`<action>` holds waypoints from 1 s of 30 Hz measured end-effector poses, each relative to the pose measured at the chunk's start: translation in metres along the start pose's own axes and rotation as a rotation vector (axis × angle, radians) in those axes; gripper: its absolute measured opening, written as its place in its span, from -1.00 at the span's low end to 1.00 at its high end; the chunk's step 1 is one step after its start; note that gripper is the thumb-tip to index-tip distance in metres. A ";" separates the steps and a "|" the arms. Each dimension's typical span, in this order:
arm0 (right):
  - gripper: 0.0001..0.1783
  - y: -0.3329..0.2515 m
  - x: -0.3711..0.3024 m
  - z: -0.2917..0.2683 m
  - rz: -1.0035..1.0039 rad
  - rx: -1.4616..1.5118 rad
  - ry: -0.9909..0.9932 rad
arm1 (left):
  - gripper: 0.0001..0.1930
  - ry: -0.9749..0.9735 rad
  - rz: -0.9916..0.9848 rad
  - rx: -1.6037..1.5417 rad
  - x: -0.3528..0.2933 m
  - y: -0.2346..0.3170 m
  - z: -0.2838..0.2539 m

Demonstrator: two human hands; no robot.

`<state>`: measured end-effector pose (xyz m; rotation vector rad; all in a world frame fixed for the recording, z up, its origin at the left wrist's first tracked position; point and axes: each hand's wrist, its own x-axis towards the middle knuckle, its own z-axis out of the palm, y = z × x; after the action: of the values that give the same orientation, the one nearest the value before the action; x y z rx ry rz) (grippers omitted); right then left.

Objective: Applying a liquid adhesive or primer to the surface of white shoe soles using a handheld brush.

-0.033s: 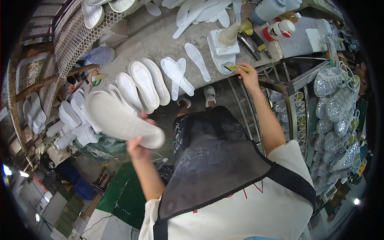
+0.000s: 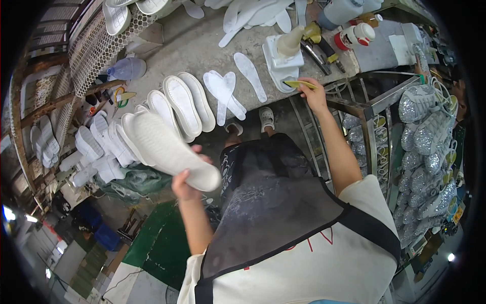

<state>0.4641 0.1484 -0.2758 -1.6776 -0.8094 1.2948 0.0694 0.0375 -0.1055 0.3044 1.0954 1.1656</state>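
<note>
My left hand is closed around the narrow end of a white shoe sole, held up in front of the bench with its patterned face showing. Between the fingertips of my right hand is a flat yellow spreader. Its dark tip is at the near end of a white plastic holder; whether it touches cannot be made out. A pale cone-shaped nozzle stands on that holder. Several white soles lie in a row on the bench, beside two crossed white insoles and a single insole.
More insoles are heaped at the back. A heat gun and a red-and-white bottle lie right of the holder. Metal racks of silver glittery shoes stand at the right. Scissors and a clear bottle are at the left.
My left hand has carried the sole slightly right and down. My right hand has barely shifted, and the spreader is tilted a little differently.
</note>
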 end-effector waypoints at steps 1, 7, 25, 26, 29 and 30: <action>-0.81 0.009 0.006 0.001 -0.044 0.023 -0.060 | -0.26 -0.009 -0.127 -0.070 -0.006 -0.019 0.019; -0.77 0.031 0.015 -0.018 0.227 0.342 -0.242 | -0.04 0.060 -0.124 -0.028 -0.004 -0.070 0.040; -0.75 -0.195 -0.204 0.111 -0.291 0.095 -1.107 | -0.06 -0.397 0.571 -0.818 -0.009 0.002 0.078; -0.75 -0.200 -0.203 0.111 -0.336 0.074 -1.144 | 0.01 -0.343 0.529 -0.805 -0.013 0.005 0.074; -0.71 -0.214 -0.200 0.113 -0.479 -0.049 -1.258 | 0.02 -0.415 0.438 -0.674 -0.020 0.013 0.061; -0.70 -0.220 -0.198 0.112 -0.505 -0.095 -1.400 | 0.02 -0.412 0.360 -0.573 -0.024 0.018 0.055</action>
<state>0.3057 0.0972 -0.0059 -0.2998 -1.9156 1.9507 0.1044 0.0427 -0.0535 0.2789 0.3246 1.5942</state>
